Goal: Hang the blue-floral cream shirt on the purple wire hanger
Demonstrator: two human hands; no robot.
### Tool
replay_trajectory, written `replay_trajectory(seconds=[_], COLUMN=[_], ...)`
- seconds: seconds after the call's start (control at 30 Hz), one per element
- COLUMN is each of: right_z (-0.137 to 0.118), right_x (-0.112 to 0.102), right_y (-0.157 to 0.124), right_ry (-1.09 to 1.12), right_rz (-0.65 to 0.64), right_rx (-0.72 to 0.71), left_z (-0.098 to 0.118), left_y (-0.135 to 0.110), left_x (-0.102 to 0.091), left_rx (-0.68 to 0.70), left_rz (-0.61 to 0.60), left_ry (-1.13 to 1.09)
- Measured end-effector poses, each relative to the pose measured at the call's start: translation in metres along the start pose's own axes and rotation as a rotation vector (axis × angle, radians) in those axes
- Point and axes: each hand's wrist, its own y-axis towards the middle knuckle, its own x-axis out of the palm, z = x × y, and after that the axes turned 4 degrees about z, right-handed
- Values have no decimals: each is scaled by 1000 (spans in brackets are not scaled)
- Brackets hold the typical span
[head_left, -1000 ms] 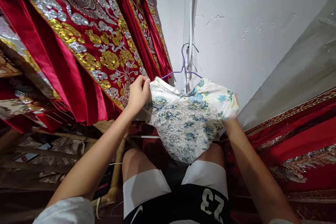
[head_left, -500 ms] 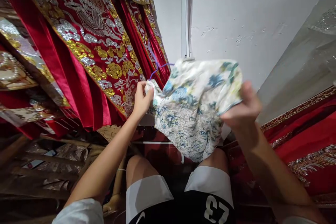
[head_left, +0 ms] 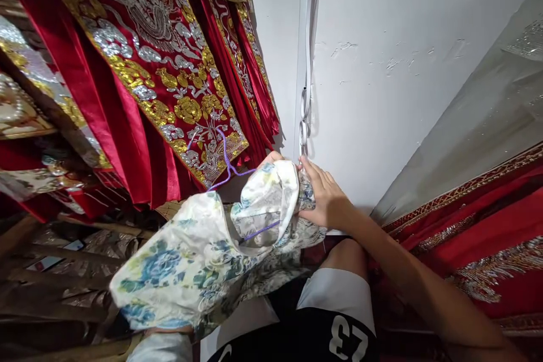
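A white floral blouse (head_left: 169, 271) with blue and green flowers spreads over my lap, its neckline facing up. A purple clothes hanger (head_left: 228, 165) runs through it: the hook sticks out beside the neck, and part of the bar shows inside the opening. My right hand (head_left: 326, 195) pinches the blouse's right shoulder edge, fingers closed on the fabric. Behind that same shoulder is my left hand (head_left: 272, 156), mostly covered by cloth, with only a bit of it showing; it seems to grip the fabric. The blouse also covers most of my left forearm.
Red embroidered cloth (head_left: 186, 79) with gold and silver sequins hangs at the left. A white wall (head_left: 373, 68) with a dangling white strap (head_left: 306, 96) is ahead. More red fringed fabric (head_left: 500, 237) lies at the right, beside plastic sheeting. A bamboo frame (head_left: 106, 226) is at lower left.
The blouse has swung left and come closer to me, its neckline now turned up. My left hand has moved right, behind the shoulder; my right hand has moved left to meet it.
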Motion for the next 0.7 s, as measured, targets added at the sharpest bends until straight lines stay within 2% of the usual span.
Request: replay_trajectory(seconds=[0.1, 0.13, 0.2, 0.37, 0.53, 0.7], right_z=[-4, -6, -10, -14, -12, -6], right_x=[7, 6, 2, -13, -23, -29], right_y=[-15, -19, -25, -33, -39, -48], right_ry=[-93, -114, -153, -258, -298, -265], right_rz=[83, 88, 62, 37, 112, 179], right_rx=[-41, -35, 0, 57, 81, 99], left_z=[23, 29, 38, 46, 47, 39], left_y=[-22, -28, -36, -42, -40, -36], left_x=[15, 19, 25, 28, 32, 34], left_rx=[122, 126, 93, 41, 81, 132], left_rz=[-29, -41, -51, -17, 15, 10], left_ry=[-683, -836, -969, -1063, -1008, -933])
